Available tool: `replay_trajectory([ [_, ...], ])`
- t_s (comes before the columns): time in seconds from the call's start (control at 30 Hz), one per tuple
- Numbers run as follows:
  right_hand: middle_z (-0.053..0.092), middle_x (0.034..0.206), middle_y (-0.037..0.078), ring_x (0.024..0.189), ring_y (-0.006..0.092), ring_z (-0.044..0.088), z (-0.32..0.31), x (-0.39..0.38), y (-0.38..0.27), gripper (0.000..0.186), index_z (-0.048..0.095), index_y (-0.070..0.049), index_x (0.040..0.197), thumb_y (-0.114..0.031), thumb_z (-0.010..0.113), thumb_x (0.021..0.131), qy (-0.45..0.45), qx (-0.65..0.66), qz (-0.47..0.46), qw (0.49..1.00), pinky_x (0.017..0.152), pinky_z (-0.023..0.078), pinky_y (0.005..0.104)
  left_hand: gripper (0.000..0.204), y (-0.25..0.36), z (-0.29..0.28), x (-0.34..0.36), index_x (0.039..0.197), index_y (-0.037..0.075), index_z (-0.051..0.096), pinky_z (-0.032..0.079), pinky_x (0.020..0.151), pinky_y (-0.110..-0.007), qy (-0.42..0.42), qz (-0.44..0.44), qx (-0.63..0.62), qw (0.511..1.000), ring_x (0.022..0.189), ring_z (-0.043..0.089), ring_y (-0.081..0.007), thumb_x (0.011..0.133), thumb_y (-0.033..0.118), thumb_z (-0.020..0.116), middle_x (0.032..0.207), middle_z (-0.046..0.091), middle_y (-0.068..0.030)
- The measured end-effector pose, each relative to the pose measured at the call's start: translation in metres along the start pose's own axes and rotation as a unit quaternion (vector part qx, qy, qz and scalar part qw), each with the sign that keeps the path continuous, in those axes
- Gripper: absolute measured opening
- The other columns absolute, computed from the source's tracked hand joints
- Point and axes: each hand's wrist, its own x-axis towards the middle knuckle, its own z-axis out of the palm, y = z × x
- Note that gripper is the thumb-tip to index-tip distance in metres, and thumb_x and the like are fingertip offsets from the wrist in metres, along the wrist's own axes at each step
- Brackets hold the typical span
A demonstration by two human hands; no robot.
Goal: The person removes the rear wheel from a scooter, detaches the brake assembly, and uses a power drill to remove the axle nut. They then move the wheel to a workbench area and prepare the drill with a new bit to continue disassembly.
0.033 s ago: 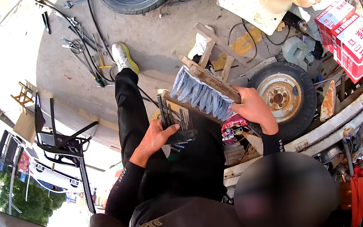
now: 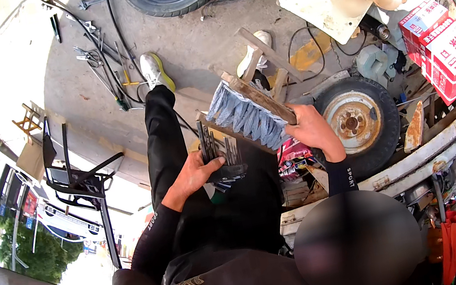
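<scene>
My left hand (image 2: 197,172) is closed on a dark holder (image 2: 228,172) over my lap, the thumb lying across it. Several thin dark metal rods (image 2: 210,142) stick up from the holder; their exact kind is hard to make out. With my right hand (image 2: 314,130) I grip the wooden rail of a small folding stool (image 2: 260,99), which is tilted in front of my knees. Its seat (image 2: 244,114) is woven from grey-blue strips, and its crossed legs reach toward my right shoe (image 2: 254,55). A pink-red package (image 2: 293,155) shows below the stool.
A wheel with a rusty rim (image 2: 352,122) lies to the right, beside a worn metal frame (image 2: 403,166) full of odds and ends. Red-and-white boxes (image 2: 444,52) stand beyond. Another tyre (image 2: 180,7), hand tools (image 2: 94,56) and cables are on the far ground; a black chair (image 2: 79,181) is left.
The stool has shifted slightly left in my right hand, and its legs have swung a little. My left hand with the holder stays nearly still.
</scene>
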Motion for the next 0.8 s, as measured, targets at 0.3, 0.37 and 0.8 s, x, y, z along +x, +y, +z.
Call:
replay_trajectory([
  [0.3,0.070,0.103,0.023,0.101,0.0387,0.068,0.170,0.288,0.023,0.031,0.072,-0.001,0.104,-0.009,0.063,0.075,-0.138,-0.266,-0.039,0.953,0.085,0.055,0.0445,0.012,-0.023,-0.128,0.009,0.091,-0.004,0.066,0.045,0.068,-0.027,0.043,-0.016,0.042,0.998,0.073,0.054,-0.0067,0.088,0.008,0.066,0.075,0.060,0.0009],
  [0.37,0.072,0.104,0.021,0.102,0.0355,0.069,0.195,0.326,0.027,0.025,0.074,-0.003,0.098,-0.011,0.065,0.077,-0.193,-0.313,-0.034,0.930,0.086,0.056,0.0432,0.011,-0.037,-0.149,0.010,0.091,-0.003,0.066,0.045,0.069,-0.026,0.064,-0.045,0.037,0.996,0.074,0.055,-0.0070,0.087,0.007,0.066,0.077,0.060,0.0007],
  [0.8,0.055,0.128,0.018,0.119,0.0341,0.053,0.202,0.315,0.034,0.049,0.052,-0.002,0.130,-0.013,0.065,0.084,0.209,-0.344,-0.121,0.907,0.099,0.043,0.0469,0.010,-0.056,-0.137,0.015,0.095,-0.003,0.068,0.046,0.068,-0.025,0.013,-0.020,-0.080,0.997,0.075,0.054,-0.0053,0.090,0.005,0.065,0.080,0.063,0.0028],
])
